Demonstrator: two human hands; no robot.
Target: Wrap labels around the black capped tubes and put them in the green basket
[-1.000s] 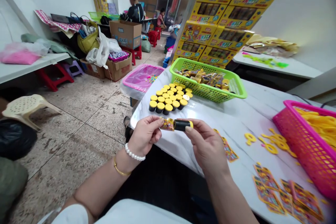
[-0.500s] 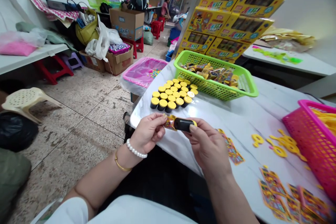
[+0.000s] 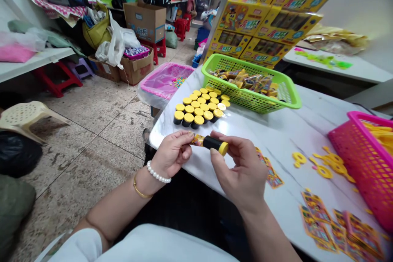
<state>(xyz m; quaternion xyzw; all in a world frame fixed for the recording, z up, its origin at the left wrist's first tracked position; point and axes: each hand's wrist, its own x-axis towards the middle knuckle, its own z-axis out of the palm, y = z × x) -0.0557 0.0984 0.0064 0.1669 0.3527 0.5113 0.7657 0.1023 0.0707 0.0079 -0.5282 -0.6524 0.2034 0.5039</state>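
Observation:
A small black tube with a yellow cap (image 3: 215, 144) lies sideways between my two hands above the near edge of the white table (image 3: 285, 135). My right hand (image 3: 241, 172) grips its black body with thumb and fingers. My left hand (image 3: 172, 153) pinches a colourful sticker (image 3: 197, 140) against the tube's left end. Just beyond stands a cluster of several upright black tubes with yellow caps (image 3: 200, 108). More colourful stickers (image 3: 337, 229) lie scattered at the table's right front.
A green basket (image 3: 285, 98) of wrapped items stands behind the tubes. A pink basket (image 3: 359, 159) with yellow pieces is at the right; loose yellow pieces (image 3: 321, 163) lie beside it. Yellow boxes (image 3: 267, 20) are stacked behind. A pink tray (image 3: 166, 84), stools and cartons occupy the floor; people are far back.
The tube has tilted so its yellow cap points down and right, and my right hand's fingers have shifted along it. The view has dipped slightly.

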